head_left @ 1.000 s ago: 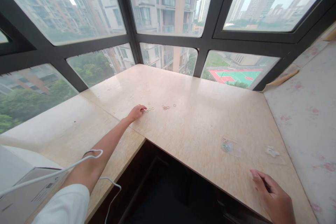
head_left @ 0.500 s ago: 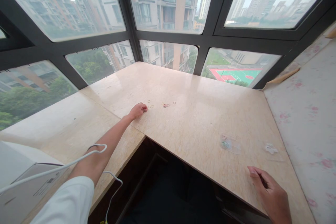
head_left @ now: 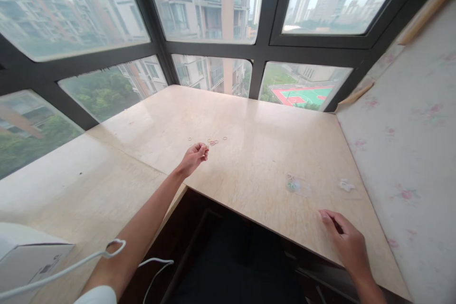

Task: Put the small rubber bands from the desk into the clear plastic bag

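Note:
My left hand (head_left: 194,156) is lifted a little off the marble counter (head_left: 249,161), its fingers pinched together on something too small to make out. Just beyond its fingertips lie several small rubber bands (head_left: 213,141) scattered on the stone. My right hand (head_left: 344,240) rests at the counter's near edge with its fingers curled loosely and its thumb out; nothing shows in it. A small clear plastic bag (head_left: 295,184) with something green inside lies ahead of the right hand, and a crumpled bit of clear plastic (head_left: 345,184) lies to its right.
Dark-framed windows (head_left: 263,52) wall the counter at the back and left. A floral mattress (head_left: 409,118) borders it on the right. A white box (head_left: 28,256) and a white cable (head_left: 117,247) sit at lower left. A dark gap opens below the counter's front edge.
My left hand has risen from the counter and drawn back slightly from the rubber bands, fingers pinched. The view has swung right and the right hand has shifted a little left.

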